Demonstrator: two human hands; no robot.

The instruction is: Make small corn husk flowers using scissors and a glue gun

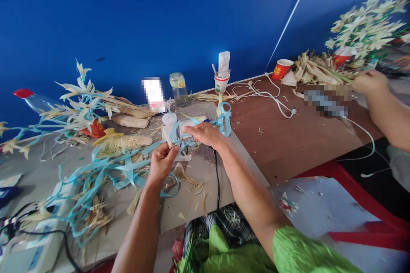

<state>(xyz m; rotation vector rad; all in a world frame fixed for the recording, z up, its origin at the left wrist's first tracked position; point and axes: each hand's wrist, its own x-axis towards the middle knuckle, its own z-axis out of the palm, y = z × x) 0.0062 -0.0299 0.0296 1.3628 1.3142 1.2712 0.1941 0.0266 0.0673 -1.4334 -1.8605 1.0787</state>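
Note:
My left hand [162,160] is closed in a pinch on a small pale husk piece and a light blue ribbon strip [150,147] above a grey mat [205,170]. My right hand [205,133] lies palm down a little farther back, fingers curled onto a white pad [185,126] and the blue strip; what it grips is hidden. Loose blue ribbons [105,170] and dried husk scraps [96,217] are heaped to the left. A black cable [218,179] runs under my right wrist.
Husk flower sprays [80,106] and a red-capped bottle [35,100] stand far left. A glass jar [178,89], paper cup [221,83], red cup [282,68] and white cords [272,98] sit on the brown table. Another person's hand [371,81] works at right beside white flowers [365,25].

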